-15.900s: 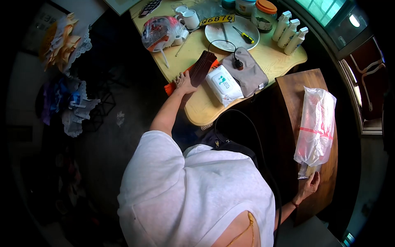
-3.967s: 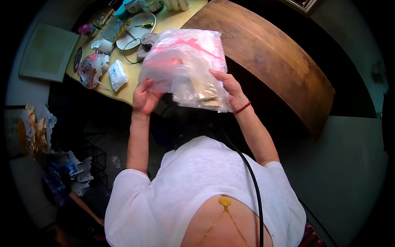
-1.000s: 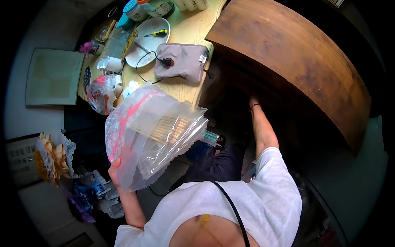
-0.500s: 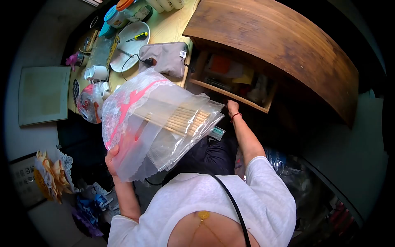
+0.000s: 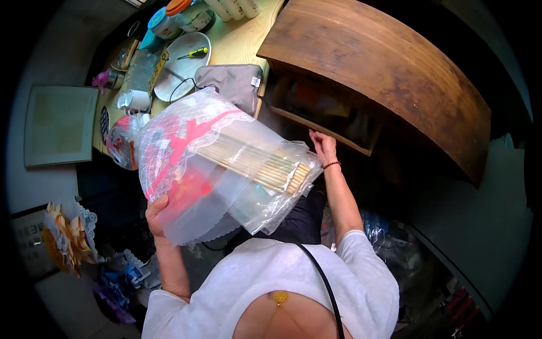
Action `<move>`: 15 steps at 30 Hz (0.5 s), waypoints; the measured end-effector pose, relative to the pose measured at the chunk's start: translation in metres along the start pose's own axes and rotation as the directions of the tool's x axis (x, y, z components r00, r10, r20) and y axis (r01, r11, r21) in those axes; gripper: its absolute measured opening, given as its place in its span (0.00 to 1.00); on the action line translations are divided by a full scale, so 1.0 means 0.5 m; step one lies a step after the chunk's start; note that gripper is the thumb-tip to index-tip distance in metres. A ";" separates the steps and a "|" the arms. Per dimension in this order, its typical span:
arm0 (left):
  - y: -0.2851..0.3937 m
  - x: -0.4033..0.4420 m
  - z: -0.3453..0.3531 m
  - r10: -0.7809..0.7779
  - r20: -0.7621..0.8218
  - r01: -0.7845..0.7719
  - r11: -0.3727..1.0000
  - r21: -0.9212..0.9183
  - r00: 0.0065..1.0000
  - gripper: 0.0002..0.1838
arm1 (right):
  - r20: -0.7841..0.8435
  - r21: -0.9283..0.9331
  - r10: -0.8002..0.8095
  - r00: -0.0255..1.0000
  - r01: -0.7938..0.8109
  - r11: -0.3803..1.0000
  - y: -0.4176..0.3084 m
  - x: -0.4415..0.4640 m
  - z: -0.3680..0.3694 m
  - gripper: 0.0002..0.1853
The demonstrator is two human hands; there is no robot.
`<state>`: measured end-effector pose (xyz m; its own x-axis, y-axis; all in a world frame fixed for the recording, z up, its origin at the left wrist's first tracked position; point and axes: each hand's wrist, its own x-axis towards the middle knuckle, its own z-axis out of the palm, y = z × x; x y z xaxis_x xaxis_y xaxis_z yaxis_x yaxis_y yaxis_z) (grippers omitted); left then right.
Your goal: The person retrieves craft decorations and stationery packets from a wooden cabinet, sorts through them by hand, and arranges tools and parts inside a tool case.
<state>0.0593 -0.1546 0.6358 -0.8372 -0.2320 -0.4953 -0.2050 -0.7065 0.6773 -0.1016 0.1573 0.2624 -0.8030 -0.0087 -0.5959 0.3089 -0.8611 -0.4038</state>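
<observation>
My left hand (image 5: 157, 217) grips the edge of a translucent plastic bag (image 5: 192, 217) with a white lace and pink ribbon pattern. Within or under it lies a clear packet of slim wooden sticks (image 5: 282, 174), their ends towards my right wrist; the layering is hard to make out. My right hand (image 5: 323, 146) has its fingers stretched out at the front of a wooden drawer (image 5: 344, 140), and it holds nothing I can see. The drawer stands partly out beneath a brown wooden tabletop (image 5: 372, 62), its contents dim.
On the pale table (image 5: 240, 39) are a grey pouch (image 5: 228, 85), a white plate (image 5: 197, 42) bearing a yellow-black screwdriver (image 5: 193, 53), lidded jars (image 5: 164, 24) and a white cup (image 5: 136, 100). A fabric flower (image 5: 70, 240) stands low on the left. Clear plastic (image 5: 389, 243) lies at right.
The drawer has gone further in and its inside looks darker. My right hand's fingers have straightened against its front. The bag and stick packet have swung slightly right, towards my right wrist.
</observation>
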 end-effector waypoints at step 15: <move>-0.002 -0.014 -0.007 0.101 -0.033 -0.099 0.994 0.052 0.994 0.32 | 0.332 -0.635 -0.240 0.912 0.404 0.659 -0.083 0.361 -0.084 0.16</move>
<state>0.0673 -0.1547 0.6367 -0.8363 -0.3241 -0.4422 -0.1473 -0.6440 0.7507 -0.2380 0.2127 0.1423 -0.9758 0.0301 -0.2165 0.2026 -0.2478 -0.9474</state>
